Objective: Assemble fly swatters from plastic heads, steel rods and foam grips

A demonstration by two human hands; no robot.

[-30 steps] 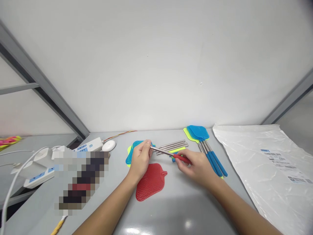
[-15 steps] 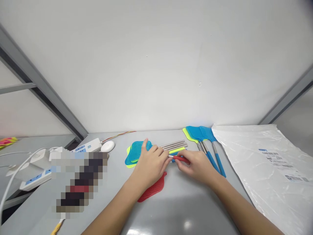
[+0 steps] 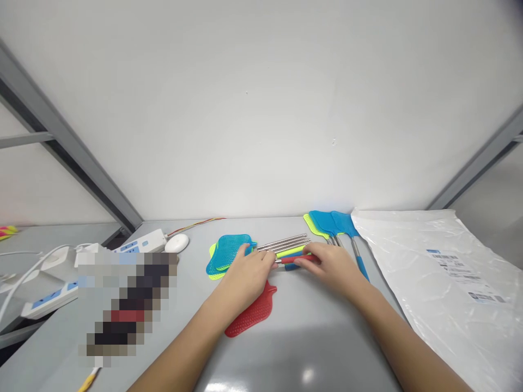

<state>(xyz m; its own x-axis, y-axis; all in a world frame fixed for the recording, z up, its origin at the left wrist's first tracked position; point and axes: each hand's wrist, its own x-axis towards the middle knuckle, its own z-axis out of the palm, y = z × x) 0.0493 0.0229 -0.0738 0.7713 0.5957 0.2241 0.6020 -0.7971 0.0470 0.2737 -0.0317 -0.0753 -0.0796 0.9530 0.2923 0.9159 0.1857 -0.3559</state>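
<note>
Red and probably rubbery or soft plastic, the handle (image 3: 296, 259) lies between the two hands, just above the middle of the grey surface (image 3: 314, 343). The right hand (image 3: 333, 267) pinches it near its right end between thumb and fingers; the left hand (image 3: 253, 272) has its fingertips closed around the short bit of metal shaft (image 3: 278, 261) showing at the handle's left end. How much shaft the left palm hides, I cannot tell.

It should be light and stiff along its length, with the bare metal the slipperier part, so the coloured sleeve looks the surer place to take hold. The red swatter head (image 3: 252, 317), lying flat on the near side, partly under the left hand, looks thin and bendy; its narrow neck seems the firmest spot to take. Loose metal rods (image 3: 286, 241) lie just beyond the hands.
</note>
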